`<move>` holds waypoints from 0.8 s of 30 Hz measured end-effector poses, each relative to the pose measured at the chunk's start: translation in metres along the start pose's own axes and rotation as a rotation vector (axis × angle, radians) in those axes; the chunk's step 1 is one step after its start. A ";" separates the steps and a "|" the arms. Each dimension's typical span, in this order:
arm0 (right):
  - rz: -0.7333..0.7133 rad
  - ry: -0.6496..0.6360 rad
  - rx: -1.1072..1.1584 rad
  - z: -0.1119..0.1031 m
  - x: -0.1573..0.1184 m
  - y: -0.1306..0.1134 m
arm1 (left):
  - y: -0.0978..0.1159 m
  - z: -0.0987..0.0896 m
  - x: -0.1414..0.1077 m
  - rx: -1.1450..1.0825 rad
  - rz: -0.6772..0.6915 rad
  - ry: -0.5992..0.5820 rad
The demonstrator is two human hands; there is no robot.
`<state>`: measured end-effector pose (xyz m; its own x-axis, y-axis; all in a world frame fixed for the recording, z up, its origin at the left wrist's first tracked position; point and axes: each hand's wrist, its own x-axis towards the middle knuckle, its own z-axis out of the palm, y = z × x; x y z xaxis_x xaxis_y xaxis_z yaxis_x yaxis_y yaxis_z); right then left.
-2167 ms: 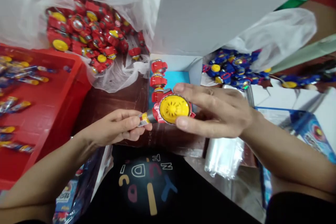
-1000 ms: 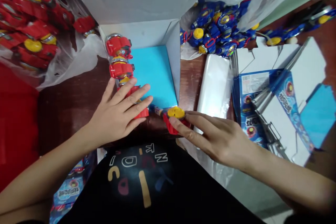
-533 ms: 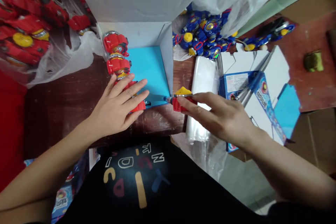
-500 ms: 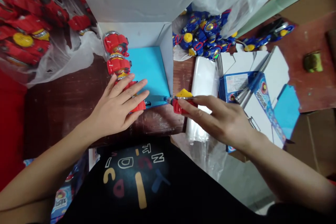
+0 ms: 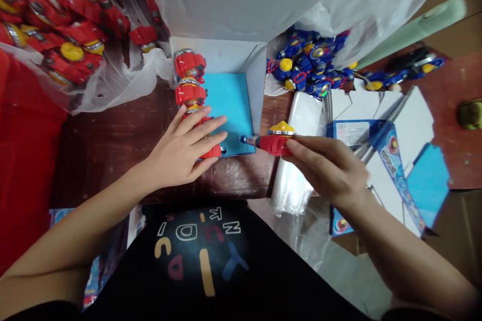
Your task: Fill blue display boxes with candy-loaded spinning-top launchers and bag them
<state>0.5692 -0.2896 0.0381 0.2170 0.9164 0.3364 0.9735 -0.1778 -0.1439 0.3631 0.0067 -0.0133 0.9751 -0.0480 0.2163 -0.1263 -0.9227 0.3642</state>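
Note:
My left hand (image 5: pixel 184 150) lies with fingers spread over red toys in a box (image 5: pixel 258 85) with a blue bottom. Beyond my fingertips, two red toys (image 5: pixel 190 64) with silver rims sit along the box's left wall; others are partly hidden under the hand. My right hand (image 5: pixel 327 168) pinches a red spinning-top toy (image 5: pixel 276 145) between thumb and fingers. It has a yellow top piece and a dark rod pointing left over the box's front right corner.
Red toys (image 5: pixel 81 35) pile up in a plastic bag at the left, blue toys (image 5: pixel 318 55) at the back right. Clear plastic bags (image 5: pixel 289 185) lie right of the box, beside flattened printed cartons (image 5: pixel 380 125). A pale green bar (image 5: pixel 414 32) slants behind; a red bin (image 5: pixel 30 170) stands left.
The view has shifted, so the scene sits farther right. The toy in my right hand has turned, its rod now showing over the blue bottom. My left hand stays on the red toys.

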 end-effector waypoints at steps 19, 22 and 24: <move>0.035 -0.383 0.136 0.008 0.003 0.002 | -0.003 0.004 0.003 -0.018 0.007 -0.002; -0.016 -0.381 0.147 0.022 0.014 0.010 | 0.000 0.008 0.004 0.011 0.007 0.006; -0.065 -0.384 0.150 0.019 0.020 0.015 | 0.007 0.001 -0.003 0.046 0.012 0.027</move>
<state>0.5872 -0.2669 0.0253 0.0853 0.9962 -0.0178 0.9570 -0.0869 -0.2769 0.3595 -0.0001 -0.0122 0.9684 -0.0492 0.2445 -0.1285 -0.9387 0.3199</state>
